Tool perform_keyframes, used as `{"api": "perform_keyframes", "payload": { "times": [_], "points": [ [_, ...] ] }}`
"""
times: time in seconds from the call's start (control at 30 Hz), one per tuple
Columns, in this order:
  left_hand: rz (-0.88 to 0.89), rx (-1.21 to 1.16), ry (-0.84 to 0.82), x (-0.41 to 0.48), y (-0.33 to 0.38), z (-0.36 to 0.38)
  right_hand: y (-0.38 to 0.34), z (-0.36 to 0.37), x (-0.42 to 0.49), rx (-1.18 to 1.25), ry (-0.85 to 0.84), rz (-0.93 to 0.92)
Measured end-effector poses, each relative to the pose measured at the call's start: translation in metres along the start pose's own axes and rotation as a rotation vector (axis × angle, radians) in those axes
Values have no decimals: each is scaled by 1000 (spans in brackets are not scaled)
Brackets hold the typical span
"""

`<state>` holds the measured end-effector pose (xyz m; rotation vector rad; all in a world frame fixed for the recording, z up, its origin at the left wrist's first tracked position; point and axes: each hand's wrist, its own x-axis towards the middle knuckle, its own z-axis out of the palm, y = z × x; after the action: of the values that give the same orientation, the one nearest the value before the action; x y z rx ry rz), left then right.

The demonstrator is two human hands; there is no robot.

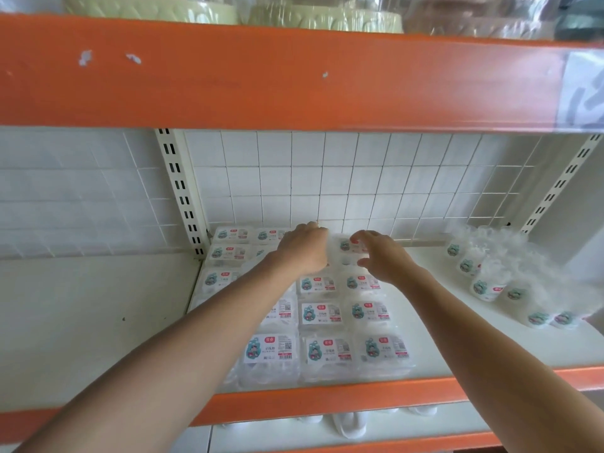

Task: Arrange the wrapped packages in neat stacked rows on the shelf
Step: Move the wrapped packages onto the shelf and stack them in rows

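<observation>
The left hand (305,250) and right hand (382,258) grip a cartoon-labelled package (345,246).

Both arms are showing bare and sleeveless, the left forearm (196,322) and right forearm (490,338) running uncovered into the ungloved left hand (305,248) and right hand (380,256).

The left forearm (196,341) hides part of the near-left rows of clear-wrapped white packages (322,313); the loose pile of wrapped packages (490,269) at right is blurred.
</observation>
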<state>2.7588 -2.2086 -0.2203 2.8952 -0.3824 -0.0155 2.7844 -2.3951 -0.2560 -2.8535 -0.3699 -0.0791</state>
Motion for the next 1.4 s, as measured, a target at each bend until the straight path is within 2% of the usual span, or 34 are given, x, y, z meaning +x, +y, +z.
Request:
{"api": "perform_keyframes", "payload": {
  "times": [0.1, 0.33, 0.83, 0.97, 1.07, 1.17, 1.27, 1.4],
  "points": [
    [-25, 19, -91, 4, -4, 2, 2, 5, 6, 5, 14, 8],
    [-61, 34, -156, 10, -11, 13, 3, 12, 10, -15, 54, 70],
    [-30, 29, -127, 10, -12, 13, -8, 17, 9, -7, 19, 89],
    [16, 102, -17, -1, -16, -1, -17, 15, 0, -83, 68, 28],
    [-42, 171, 38, -18, -30, -8, -30, 15, -10, -46, 81, -33],
    [-135, 204, 10, -33, -44, -14, -45, 18, -18, -4, 95, -75],
    [-158, 148, -14, -40, -49, -14, -57, 21, -27, 19, 102, -112],
    [-130, -45, 78, -44, -45, -13, -69, 22, -36, 121, 127, -161]
  ]
}}
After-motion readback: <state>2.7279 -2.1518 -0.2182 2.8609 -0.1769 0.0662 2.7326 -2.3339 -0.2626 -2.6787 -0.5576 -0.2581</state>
